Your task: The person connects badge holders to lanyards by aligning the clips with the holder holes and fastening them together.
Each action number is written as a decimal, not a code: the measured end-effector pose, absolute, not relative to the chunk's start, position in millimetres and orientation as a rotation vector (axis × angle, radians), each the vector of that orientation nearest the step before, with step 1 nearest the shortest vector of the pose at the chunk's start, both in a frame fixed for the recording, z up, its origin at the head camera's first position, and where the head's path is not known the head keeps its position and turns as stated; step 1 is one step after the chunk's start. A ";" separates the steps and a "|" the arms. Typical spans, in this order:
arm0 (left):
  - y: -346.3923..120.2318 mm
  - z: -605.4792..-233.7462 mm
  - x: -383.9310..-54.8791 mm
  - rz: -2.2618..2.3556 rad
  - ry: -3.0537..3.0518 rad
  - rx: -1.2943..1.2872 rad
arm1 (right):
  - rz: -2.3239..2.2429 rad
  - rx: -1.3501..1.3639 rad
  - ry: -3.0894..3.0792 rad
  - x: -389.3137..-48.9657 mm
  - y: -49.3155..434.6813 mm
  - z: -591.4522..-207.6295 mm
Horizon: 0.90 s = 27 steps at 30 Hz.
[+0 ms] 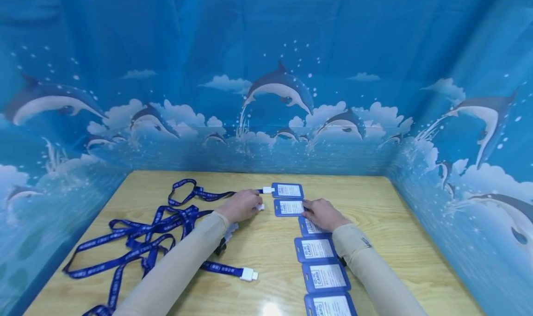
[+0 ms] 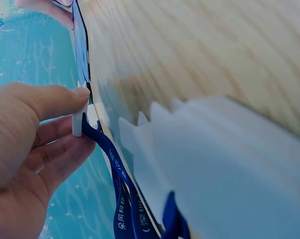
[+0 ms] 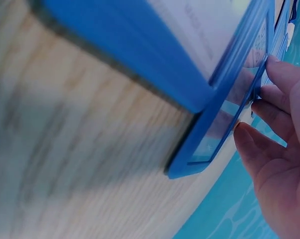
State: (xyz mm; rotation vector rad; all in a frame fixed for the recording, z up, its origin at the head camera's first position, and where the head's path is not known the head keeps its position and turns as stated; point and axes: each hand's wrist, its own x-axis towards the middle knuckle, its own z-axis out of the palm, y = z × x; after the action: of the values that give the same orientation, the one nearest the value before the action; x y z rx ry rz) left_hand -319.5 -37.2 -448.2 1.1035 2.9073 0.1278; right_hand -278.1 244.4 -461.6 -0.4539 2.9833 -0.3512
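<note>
My left hand (image 1: 243, 206) pinches the white plastic clip (image 2: 78, 119) of a blue lanyard (image 2: 116, 172) between thumb and fingers, low over the table. Just right of that clip in the head view lies a blue ID card holder (image 1: 288, 208), its slotted end facing the clip. My right hand (image 1: 325, 214) grips the right edge of this card holder with thumb and fingertips. Another card holder (image 3: 205, 142) lies partly under the right hand's view, close below the gripped one. At the far end, a card holder (image 1: 288, 190) meets the white clip (image 1: 268, 190) of another lanyard.
Several card holders (image 1: 326, 277) run in a column toward the front edge. Tangled blue lanyards (image 1: 154, 232) cover the table's left side, and one white clip (image 1: 249, 274) points right near the front. A dolphin-print curtain (image 1: 258, 149) encloses the wooden table (image 1: 399, 242).
</note>
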 end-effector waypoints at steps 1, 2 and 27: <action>-36.6 -448.4 -319.6 0.124 2.910 1.102 | -0.349 -0.448 2.983 -277.8 244.0 -461.2; -36.0 -448.3 -319.7 0.118 2.913 1.100 | -0.348 -0.449 2.985 -277.7 243.6 -461.0; -29.7 -456.0 -321.6 0.127 2.920 1.206 | -0.331 -0.414 3.026 -274.7 238.6 -463.6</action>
State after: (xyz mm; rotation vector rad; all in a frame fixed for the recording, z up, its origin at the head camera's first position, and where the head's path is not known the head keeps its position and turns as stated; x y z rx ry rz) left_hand -321.6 -29.7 -456.0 1.2063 2.9203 0.1265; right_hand -274.7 238.6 -463.6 -0.4141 3.0257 -0.3305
